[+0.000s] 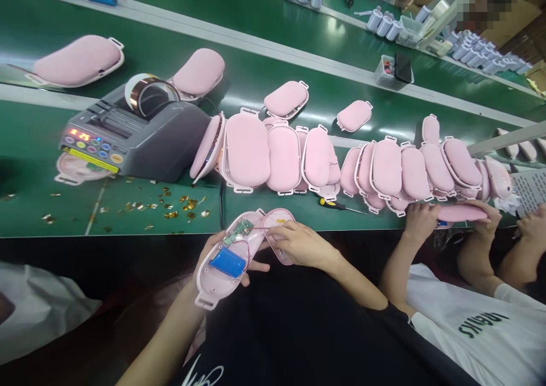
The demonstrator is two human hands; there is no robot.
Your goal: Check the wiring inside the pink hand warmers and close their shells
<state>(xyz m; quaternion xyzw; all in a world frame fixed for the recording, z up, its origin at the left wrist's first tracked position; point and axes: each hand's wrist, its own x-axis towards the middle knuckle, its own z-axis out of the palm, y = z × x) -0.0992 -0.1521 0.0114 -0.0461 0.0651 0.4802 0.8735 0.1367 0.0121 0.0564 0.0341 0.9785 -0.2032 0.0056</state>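
Note:
My left hand (pixel 206 248) supports an opened pink plastic casing half (pixel 217 286) from beneath, its fingers showing past the far side. Inside that half lie a blue battery pack (pixel 228 262) and a green circuit board (pixel 239 231). My right hand (pixel 305 245) grips the smaller pink casing cover (pixel 281 214) beside it, fingertips on its inner face. A small yellow patch sits within the cover. Thin red wires run between the board, the battery and the cover. Both pieces are held just off the bench's front edge.
A grey tape dispenser (pixel 162 138) stands on the green bench (pixel 128 215) at left, with gold tape scraps (pixel 187 203) before it. Pink casings (pixel 247 150) line the bench. A screwdriver (pixel 335 204) lies in front of them. At right, a co-worker's hands (pixel 420 221) hold another casing.

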